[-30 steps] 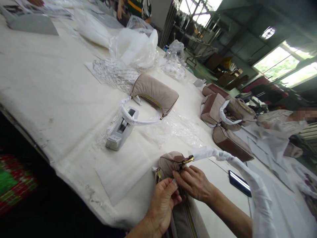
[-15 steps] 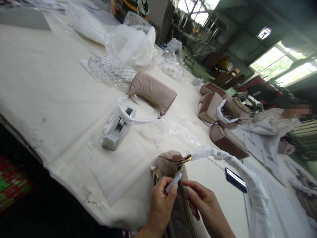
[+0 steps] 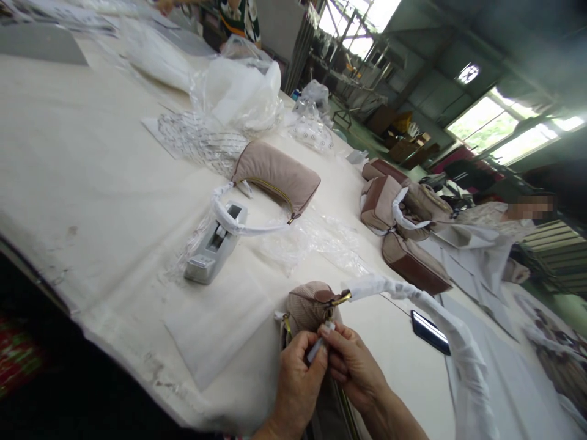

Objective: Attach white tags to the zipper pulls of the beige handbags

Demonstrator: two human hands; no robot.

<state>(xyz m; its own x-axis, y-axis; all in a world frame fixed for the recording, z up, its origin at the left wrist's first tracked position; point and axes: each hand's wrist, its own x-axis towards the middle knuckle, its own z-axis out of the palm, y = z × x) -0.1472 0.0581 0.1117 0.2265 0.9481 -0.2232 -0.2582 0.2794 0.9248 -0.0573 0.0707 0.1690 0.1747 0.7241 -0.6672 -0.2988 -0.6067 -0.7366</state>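
Observation:
A taupe bag (image 3: pixel 308 305) with a gold zipper stands upright at the lower middle, partly hidden by my hands. Its strap (image 3: pixel 426 299) is wrapped in white material and arcs to the right. Between thumb and index finger, my left hand (image 3: pixel 298 379) pinches the white-wrapped zipper pull (image 3: pixel 315 349). The fingertips of my right hand (image 3: pixel 355 366) are closed on the upper end of that same wrapped pull, just below the gold strap ring. Both hands touch each other over the bag's top.
A grey tape dispenser (image 3: pixel 213 247) sits left of centre, beside another taupe bag (image 3: pixel 277 174). Clear plastic (image 3: pixel 243 91) is heaped behind. More bags (image 3: pixel 415 263) and a phone (image 3: pixel 431 332) lie right. A person (image 3: pixel 527 211) is at the far right, another at the top.
My right hand has moved up and left from the bag's zipper side and has closed on the wrapped pull. My left hand still pinches it. The view has shifted slightly.

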